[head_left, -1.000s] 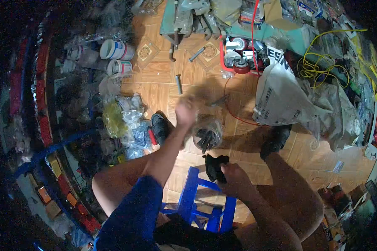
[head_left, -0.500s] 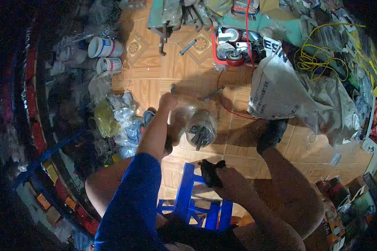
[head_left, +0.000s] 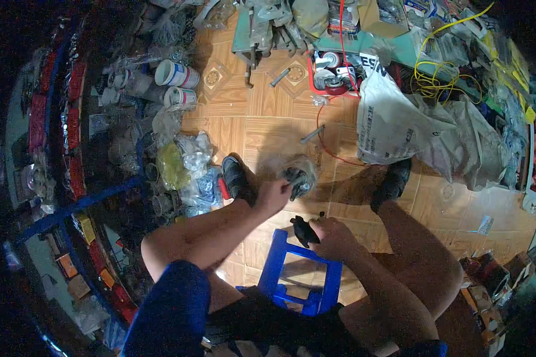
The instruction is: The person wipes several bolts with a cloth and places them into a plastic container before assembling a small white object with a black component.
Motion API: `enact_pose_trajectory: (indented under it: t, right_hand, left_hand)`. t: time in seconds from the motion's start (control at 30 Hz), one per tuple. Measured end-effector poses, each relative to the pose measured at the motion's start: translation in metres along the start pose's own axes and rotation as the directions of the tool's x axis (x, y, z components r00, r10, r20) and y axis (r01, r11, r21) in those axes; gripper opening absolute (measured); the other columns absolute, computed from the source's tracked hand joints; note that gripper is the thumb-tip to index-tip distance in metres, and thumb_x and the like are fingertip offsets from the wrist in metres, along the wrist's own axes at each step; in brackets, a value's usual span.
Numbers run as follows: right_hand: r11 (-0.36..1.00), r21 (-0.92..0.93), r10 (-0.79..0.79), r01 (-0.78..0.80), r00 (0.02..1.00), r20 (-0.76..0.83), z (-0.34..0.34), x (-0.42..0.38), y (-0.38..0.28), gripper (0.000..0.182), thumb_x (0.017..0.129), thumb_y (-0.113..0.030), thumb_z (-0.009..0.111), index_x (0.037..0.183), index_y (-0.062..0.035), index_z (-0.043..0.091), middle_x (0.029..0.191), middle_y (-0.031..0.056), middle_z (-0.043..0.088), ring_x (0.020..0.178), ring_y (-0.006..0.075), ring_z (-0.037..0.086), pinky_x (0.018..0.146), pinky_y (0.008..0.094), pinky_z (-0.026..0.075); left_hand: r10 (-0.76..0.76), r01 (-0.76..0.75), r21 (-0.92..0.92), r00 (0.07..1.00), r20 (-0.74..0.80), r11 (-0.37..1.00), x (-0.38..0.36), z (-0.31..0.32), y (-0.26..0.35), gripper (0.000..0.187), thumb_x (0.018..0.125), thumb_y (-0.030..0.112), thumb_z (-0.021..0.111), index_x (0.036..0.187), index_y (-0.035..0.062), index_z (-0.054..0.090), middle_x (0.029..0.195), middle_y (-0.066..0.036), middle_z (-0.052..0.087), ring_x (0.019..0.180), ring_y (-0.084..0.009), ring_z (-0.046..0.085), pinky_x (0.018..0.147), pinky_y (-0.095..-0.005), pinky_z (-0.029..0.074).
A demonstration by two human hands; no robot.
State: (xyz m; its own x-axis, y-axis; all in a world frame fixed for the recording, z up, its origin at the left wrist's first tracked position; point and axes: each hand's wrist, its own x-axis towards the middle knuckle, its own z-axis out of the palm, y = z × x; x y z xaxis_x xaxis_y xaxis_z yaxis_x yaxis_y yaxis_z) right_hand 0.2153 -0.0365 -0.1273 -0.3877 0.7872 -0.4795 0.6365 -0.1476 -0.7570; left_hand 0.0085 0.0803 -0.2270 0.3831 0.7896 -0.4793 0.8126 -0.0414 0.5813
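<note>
A clear plastic bag [head_left: 307, 169] holding several dark metal pieces sits on the tiled floor between the feet. My left hand [head_left: 274, 197] is at the bag's left side, its fingers closed at the metal pieces; what they pinch is too small to make out. My right hand [head_left: 332, 238] grips a black cloth [head_left: 304, 231] below and to the right of the bag. A metal bolt [head_left: 312, 134] lies on the floor above the bag, and another bolt [head_left: 280, 77] lies farther away.
A blue stool [head_left: 272, 262] stands between the legs. A white sack [head_left: 393, 122] lies at the right, near a red crate of caster wheels [head_left: 333, 74]. White tubs [head_left: 175, 75] and plastic bags [head_left: 196, 156] line the left. A red cord runs along the floor.
My left hand has come back from the floor beyond the bag to the bag's metal pieces. My right hand still holds the black cloth. The view has shifted, showing the left shoe more fully.
</note>
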Motion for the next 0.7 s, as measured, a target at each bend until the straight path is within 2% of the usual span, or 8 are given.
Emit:
enact_pose_trajectory:
  t: [0.07, 0.23, 0.27, 0.4, 0.43, 0.53, 0.6, 0.7]
  right_hand:
    - [1.0, -0.001, -0.013, 0.013, 1.0, -0.013, 0.004, 0.0, 0.003, 0.043, 0.071, -0.028, 0.071, 0.102, -0.0018, 0.057, 0.087, 0.0221, 0.062, 0.085, 0.0421, 0.061, 0.078, 0.0505, 0.049]
    - [0.999, 0.033, 0.01, -0.008, 0.999, -0.052, -0.006, 0.003, -0.004, 0.044, 0.07, -0.028, 0.071, 0.102, -0.0024, 0.056, 0.085, 0.0217, 0.062, 0.084, 0.042, 0.061, 0.076, 0.0507, 0.05]
    - [0.999, 0.036, 0.016, -0.015, 0.999, -0.042, -0.006, 0.004, -0.002, 0.044, 0.07, -0.028, 0.071, 0.102, -0.0025, 0.056, 0.087, 0.022, 0.062, 0.084, 0.0419, 0.061, 0.076, 0.0505, 0.05]
    - [0.999, 0.045, 0.028, -0.029, 1.0, 0.007, -0.008, 0.007, -0.003, 0.044, 0.072, -0.026, 0.071, 0.105, -0.0027, 0.055, 0.091, 0.023, 0.062, 0.089, 0.0416, 0.061, 0.078, 0.0497, 0.05]
    - [0.998, 0.053, 0.033, -0.034, 0.999, 0.016, -0.01, 0.007, -0.005, 0.044, 0.072, -0.026, 0.071, 0.106, -0.0027, 0.055, 0.092, 0.0232, 0.062, 0.09, 0.0415, 0.061, 0.078, 0.0496, 0.05]
    - [0.994, 0.099, -0.036, 0.043, 0.997, -0.068, -0.012, 0.004, -0.002, 0.044, 0.072, -0.021, 0.072, 0.107, -0.001, 0.054, 0.094, 0.0237, 0.061, 0.092, 0.0413, 0.06, 0.08, 0.0491, 0.05]
    - [0.987, 0.147, -0.046, 0.065, 0.99, -0.131, -0.023, 0.0, -0.01, 0.044, 0.072, -0.018, 0.073, 0.106, 0.0003, 0.053, 0.094, 0.0238, 0.061, 0.091, 0.0408, 0.061, 0.08, 0.0487, 0.05]
    - [0.981, 0.193, -0.013, 0.029, 0.996, -0.084, -0.02, 0.001, -0.003, 0.047, 0.071, -0.016, 0.074, 0.109, 0.0028, 0.052, 0.094, 0.0243, 0.06, 0.089, 0.0399, 0.061, 0.08, 0.048, 0.05]
  left_hand:
    - [0.014, 0.002, 0.08, 0.979, -0.205, 0.997, 0.011, 0.041, -0.006, 0.02, 0.084, 0.022, 0.063, 0.085, 0.0034, 0.068, 0.075, -0.022, 0.065, 0.071, -0.0418, 0.064, 0.066, -0.0488, 0.051]
    - [-0.007, 0.044, 0.128, 0.96, -0.279, 0.991, 0.01, 0.062, 0.0, 0.019, 0.084, 0.021, 0.06, 0.082, 0.0039, 0.068, 0.072, -0.024, 0.063, 0.071, -0.042, 0.064, 0.068, -0.0528, 0.051]
    - [0.009, 0.027, 0.125, 0.96, -0.281, 0.992, 0.013, 0.064, -0.004, 0.019, 0.084, 0.022, 0.06, 0.081, 0.0038, 0.067, 0.071, -0.024, 0.063, 0.071, -0.042, 0.064, 0.069, -0.0533, 0.05]
    - [-0.002, -0.002, 0.405, 1.0, 0.01, 0.914, 0.025, 0.044, 0.005, 0.022, 0.086, 0.025, 0.057, 0.085, 0.0066, 0.069, 0.079, -0.024, 0.065, 0.077, -0.0394, 0.066, 0.07, -0.0509, 0.053]
    - [-0.101, 0.052, 0.352, 0.987, 0.122, 0.935, 0.029, 0.01, 0.045, 0.026, 0.088, 0.03, 0.055, 0.089, 0.0081, 0.07, 0.086, -0.023, 0.067, 0.083, -0.0389, 0.067, 0.074, -0.0496, 0.054]
    - [-0.087, 0.064, 0.286, 0.994, 0.068, 0.956, 0.076, -0.015, 0.069, 0.03, 0.087, 0.034, 0.057, 0.093, 0.0077, 0.07, 0.091, -0.022, 0.067, 0.087, -0.04, 0.066, 0.079, -0.0481, 0.054]
    - [-0.191, 0.201, 0.218, 0.979, -0.066, 0.955, 0.128, 0.012, 0.044, 0.028, 0.086, 0.034, 0.06, 0.096, 0.0094, 0.071, 0.096, -0.021, 0.068, 0.089, -0.0391, 0.067, 0.081, -0.0465, 0.054]
    - [-0.237, 0.233, 0.39, 0.971, -0.038, 0.891, 0.193, 0.06, 0.003, 0.03, 0.085, 0.032, 0.062, 0.1, 0.0078, 0.07, 0.1, -0.019, 0.068, 0.096, -0.0365, 0.066, 0.083, -0.0438, 0.054]
